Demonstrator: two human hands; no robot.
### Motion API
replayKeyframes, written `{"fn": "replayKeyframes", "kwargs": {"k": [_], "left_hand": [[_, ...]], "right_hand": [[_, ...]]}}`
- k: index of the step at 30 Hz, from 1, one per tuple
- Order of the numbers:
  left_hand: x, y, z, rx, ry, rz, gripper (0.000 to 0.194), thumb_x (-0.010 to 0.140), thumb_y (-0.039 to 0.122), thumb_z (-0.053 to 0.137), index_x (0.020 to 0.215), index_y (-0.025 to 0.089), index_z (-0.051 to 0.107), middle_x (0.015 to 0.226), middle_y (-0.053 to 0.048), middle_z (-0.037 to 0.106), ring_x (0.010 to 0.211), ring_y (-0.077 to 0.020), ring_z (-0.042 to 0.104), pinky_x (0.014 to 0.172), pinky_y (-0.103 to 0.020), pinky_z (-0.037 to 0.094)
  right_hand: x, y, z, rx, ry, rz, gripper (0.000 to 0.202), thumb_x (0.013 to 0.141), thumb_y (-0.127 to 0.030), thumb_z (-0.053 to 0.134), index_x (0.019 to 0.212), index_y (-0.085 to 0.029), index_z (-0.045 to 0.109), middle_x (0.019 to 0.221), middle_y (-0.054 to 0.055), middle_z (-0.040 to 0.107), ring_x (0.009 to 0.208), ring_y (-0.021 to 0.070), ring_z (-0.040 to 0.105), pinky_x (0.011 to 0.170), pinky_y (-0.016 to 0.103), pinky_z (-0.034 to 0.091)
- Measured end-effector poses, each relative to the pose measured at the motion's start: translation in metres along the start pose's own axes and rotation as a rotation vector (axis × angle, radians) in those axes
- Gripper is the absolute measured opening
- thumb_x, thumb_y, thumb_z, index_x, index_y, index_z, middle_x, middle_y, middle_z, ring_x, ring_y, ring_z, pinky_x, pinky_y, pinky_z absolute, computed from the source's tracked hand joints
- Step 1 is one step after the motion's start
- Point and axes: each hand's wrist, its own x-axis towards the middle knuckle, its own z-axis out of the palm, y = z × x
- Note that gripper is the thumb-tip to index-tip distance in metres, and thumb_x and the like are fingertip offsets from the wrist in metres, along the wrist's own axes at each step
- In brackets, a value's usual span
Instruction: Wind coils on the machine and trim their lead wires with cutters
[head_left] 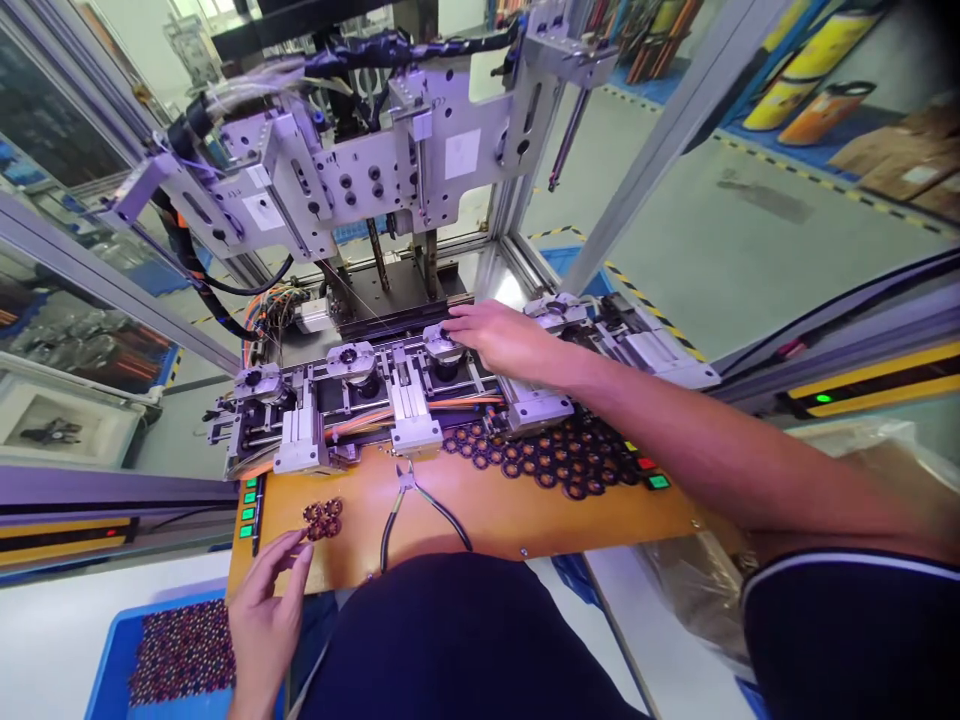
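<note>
My right hand (499, 342) reaches over a metal fixture (442, 342) in the middle of the machine. Its fingertips are bunched at the dark centre of that fixture, and what lies under them is hidden. My left hand (266, 600) is at the table's left front, thumb and forefinger apart. Its fingertips are beside, perhaps touching, a small cluster of copper-coloured ring-shaped parts (324, 519). A pair of cutting pliers (406, 482) lies on the orange table (495, 515) between the hands, handles spread towards me.
Many dark rings (555, 455) cover the table's right side. More fixtures (350, 360) stand in the row. A plate assembly with hanging rods (570, 140) is overhead. A blue bin (112, 655) of small parts sits lower left. Green buttons (247, 515) line the left edge.
</note>
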Motion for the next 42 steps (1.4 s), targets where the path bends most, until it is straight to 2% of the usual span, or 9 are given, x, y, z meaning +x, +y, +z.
{"fn": "replayKeyframes", "kwargs": {"k": [4,8,13,18,25,30,34,38,42], "left_hand": [[0.014,0.024,-0.007,0.029,-0.029,0.195,0.018,0.085,0.029,0.067,0.100,0.019,0.071,0.097,-0.006,0.074,0.083,-0.0175,0.071,0.077,-0.028,0.059],[0.061,0.091,-0.007,0.100,-0.101,0.649,0.026,0.086,0.018,0.066,0.112,0.019,0.067,0.103,-0.007,0.074,0.091,-0.0165,0.071,0.087,-0.029,0.057],[0.139,0.175,0.054,0.336,-0.296,1.001,0.047,0.094,0.033,0.054,0.136,0.011,0.052,0.138,-0.017,0.060,0.137,-0.0307,0.046,0.112,-0.051,0.041],[0.180,0.208,0.125,0.657,-0.566,0.963,0.053,0.096,0.029,0.050,0.143,0.005,0.042,0.154,-0.019,0.040,0.148,-0.0313,0.028,0.117,-0.052,0.029],[0.196,0.210,0.144,0.636,-0.691,0.926,0.064,0.096,0.038,0.050,0.146,0.001,0.035,0.156,-0.023,0.035,0.148,-0.0380,0.024,0.116,-0.057,0.026],[0.168,0.215,0.116,0.361,-0.556,0.976,0.074,0.094,0.049,0.050,0.151,0.007,0.026,0.161,-0.021,0.025,0.151,-0.0391,0.011,0.117,-0.062,0.020],[0.102,0.198,0.074,0.094,-0.451,0.969,0.062,0.093,0.040,0.056,0.147,0.016,0.037,0.153,-0.015,0.042,0.147,-0.0301,0.031,0.119,-0.054,0.028],[0.041,0.175,0.055,-0.121,-0.652,0.700,0.046,0.089,0.034,0.064,0.132,0.019,0.057,0.126,-0.013,0.068,0.117,-0.0263,0.064,0.103,-0.043,0.051],[0.014,0.170,0.054,-0.487,-0.912,0.407,0.043,0.088,0.035,0.065,0.128,0.018,0.061,0.106,-0.010,0.075,0.088,-0.0204,0.073,0.082,-0.032,0.060]], "right_hand": [[-0.009,-0.009,-0.001,-0.010,0.120,0.048,0.042,0.072,0.004,0.052,0.104,-0.012,0.074,0.119,0.008,0.070,0.125,0.0292,0.057,0.102,0.048,0.051],[-0.027,-0.035,-0.023,-0.029,0.437,0.184,0.038,0.089,-0.003,0.044,0.117,-0.012,0.069,0.129,0.010,0.064,0.124,0.0231,0.058,0.108,0.045,0.048],[-0.081,-0.091,-0.049,-0.014,0.875,0.197,0.036,0.089,-0.007,0.054,0.122,-0.018,0.066,0.122,0.009,0.069,0.114,0.0216,0.065,0.103,0.040,0.054],[-0.163,-0.122,-0.029,0.048,0.754,0.385,0.050,0.089,-0.010,0.055,0.136,-0.029,0.056,0.127,0.007,0.065,0.114,0.0253,0.065,0.104,0.045,0.054],[-0.250,-0.135,0.053,0.058,0.569,0.684,0.030,0.093,-0.020,0.050,0.117,-0.022,0.067,0.108,0.013,0.072,0.100,0.0289,0.069,0.089,0.052,0.060],[-0.249,-0.127,0.084,0.103,0.470,0.704,0.017,0.089,-0.021,0.056,0.091,-0.020,0.073,0.120,0.014,0.068,0.120,0.0338,0.059,0.097,0.057,0.053],[-0.240,-0.127,0.072,0.164,0.457,0.694,0.017,0.088,-0.018,0.056,0.082,-0.018,0.072,0.123,0.015,0.066,0.125,0.0366,0.054,0.096,0.062,0.050],[-0.213,-0.159,0.034,0.301,0.510,0.581,0.014,0.089,-0.020,0.059,0.092,-0.025,0.072,0.131,0.010,0.061,0.125,0.0296,0.056,0.097,0.054,0.054],[-0.170,-0.199,-0.003,0.715,0.645,0.355,0.033,0.084,-0.010,0.066,0.103,-0.036,0.068,0.138,0.003,0.056,0.119,0.0252,0.060,0.090,0.045,0.059]]}}
